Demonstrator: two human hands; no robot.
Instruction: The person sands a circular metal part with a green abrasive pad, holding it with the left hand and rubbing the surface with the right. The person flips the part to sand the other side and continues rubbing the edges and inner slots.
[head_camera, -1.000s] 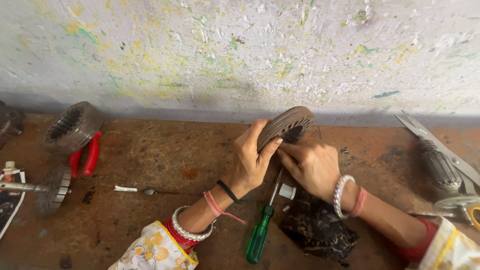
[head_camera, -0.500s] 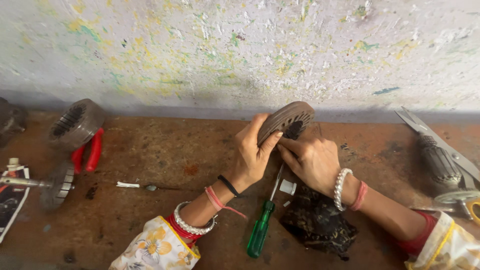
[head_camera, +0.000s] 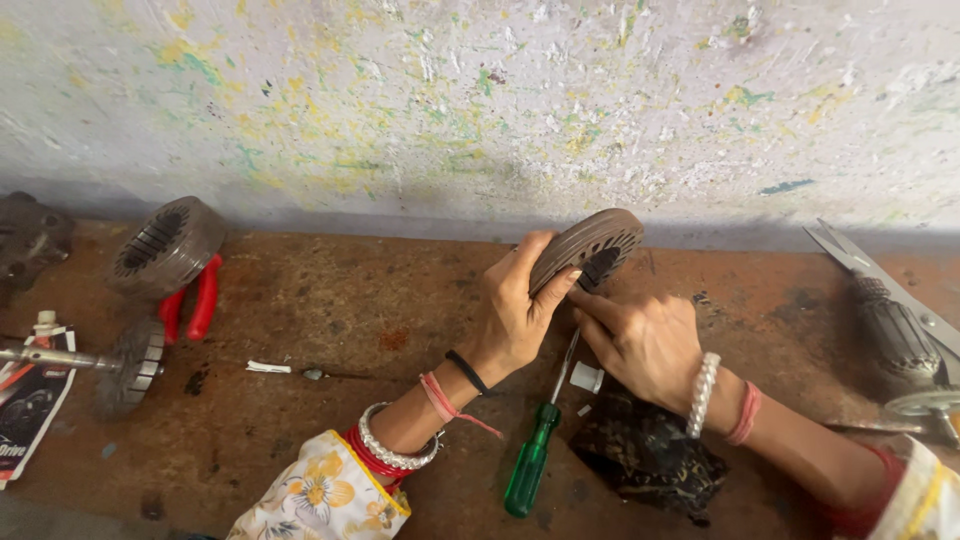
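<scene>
I see my left hand (head_camera: 515, 310) clenched around a round, dark grey, ribbed metal ring with slots along its inner edge (head_camera: 588, 248), holding it tilted on edge above the rusty brown metal workbench (head_camera: 380, 310), close to the paint-spattered wall (head_camera: 480, 100). My right hand (head_camera: 645, 340) touches the ring's lower rim with its fingertips; I cannot tell whether it grips anything. Below the hands lie a green-handled screwdriver (head_camera: 535, 455) and a crumpled black cloth (head_camera: 645, 455). Well apart to the left, a second slotted ring (head_camera: 165, 245) rests on red-handled pliers (head_camera: 195, 305).
</scene>
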